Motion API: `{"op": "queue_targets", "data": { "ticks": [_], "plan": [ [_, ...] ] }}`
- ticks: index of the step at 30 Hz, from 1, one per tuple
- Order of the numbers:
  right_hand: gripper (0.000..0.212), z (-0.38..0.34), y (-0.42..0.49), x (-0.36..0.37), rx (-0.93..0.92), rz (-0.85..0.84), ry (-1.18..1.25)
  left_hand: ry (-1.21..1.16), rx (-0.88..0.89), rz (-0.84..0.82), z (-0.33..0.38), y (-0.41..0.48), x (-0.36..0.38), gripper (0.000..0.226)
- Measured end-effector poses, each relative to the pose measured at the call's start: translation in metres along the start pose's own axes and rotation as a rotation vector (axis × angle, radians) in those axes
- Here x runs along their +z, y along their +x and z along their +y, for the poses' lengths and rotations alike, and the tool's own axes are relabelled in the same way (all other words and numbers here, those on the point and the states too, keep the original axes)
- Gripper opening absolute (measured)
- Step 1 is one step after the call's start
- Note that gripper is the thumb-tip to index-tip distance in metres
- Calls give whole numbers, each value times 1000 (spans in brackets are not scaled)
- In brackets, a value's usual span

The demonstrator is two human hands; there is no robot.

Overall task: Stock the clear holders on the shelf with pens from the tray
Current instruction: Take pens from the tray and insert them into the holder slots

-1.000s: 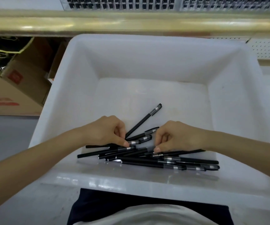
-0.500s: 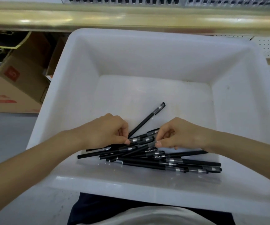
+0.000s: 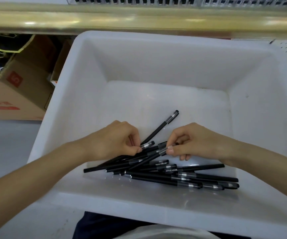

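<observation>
Several pens: crossed in a heap on the tray floor, on our side of both hands.
Left hand: thumb and forefinger pinch the first pen at its cap.
Right hand: pinches the second pen by its cap, beside the left thumb.
Lone pen: slants away beyond both hands.
Shelf: well past both hands; we cannot make out the holders.
Risk: we judge the pinched pens are crossed with neighbours, so lifting could drag others up and drop them, or pull a cap off.
</observation>
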State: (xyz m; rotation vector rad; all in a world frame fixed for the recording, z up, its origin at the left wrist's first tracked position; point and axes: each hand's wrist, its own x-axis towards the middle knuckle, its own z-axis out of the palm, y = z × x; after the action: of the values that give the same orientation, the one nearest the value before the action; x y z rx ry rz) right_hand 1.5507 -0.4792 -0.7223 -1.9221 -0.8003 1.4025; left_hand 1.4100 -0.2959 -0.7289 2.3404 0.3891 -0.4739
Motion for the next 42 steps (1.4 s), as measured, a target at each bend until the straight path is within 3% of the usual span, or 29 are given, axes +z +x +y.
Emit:
{"op": "queue_targets", "data": {
  "ticks": [4,9,18,24,29,34,37,42],
  "plan": [
    [10,-14,-8,-13,-35,119,173,-278,12,46,10,5,-19,8],
    [20,-36,-13,-35,-74,211,534,-405,35,84,28,16,-40,5],
    [6,-77,-9,-86,-296,380,584,-659,89,273,65,50,-87,12],
    [19,-100,-17,-128,-467,521,399,-717,192,348,86,66,-120,18],
    [17,-137,-28,-162,-611,630,236,-707,273,433,104,77,-145,17],
    [31,-174,-30,-199,-834,889,115,-781,310,545,118,85,-157,14],
    [29,-186,-20,-216,-896,1066,67,-773,308,563,122,89,-162,13],
    [45,-180,5,-222,-971,1263,-109,-772,268,596,117,89,-163,9]
  ]
}}
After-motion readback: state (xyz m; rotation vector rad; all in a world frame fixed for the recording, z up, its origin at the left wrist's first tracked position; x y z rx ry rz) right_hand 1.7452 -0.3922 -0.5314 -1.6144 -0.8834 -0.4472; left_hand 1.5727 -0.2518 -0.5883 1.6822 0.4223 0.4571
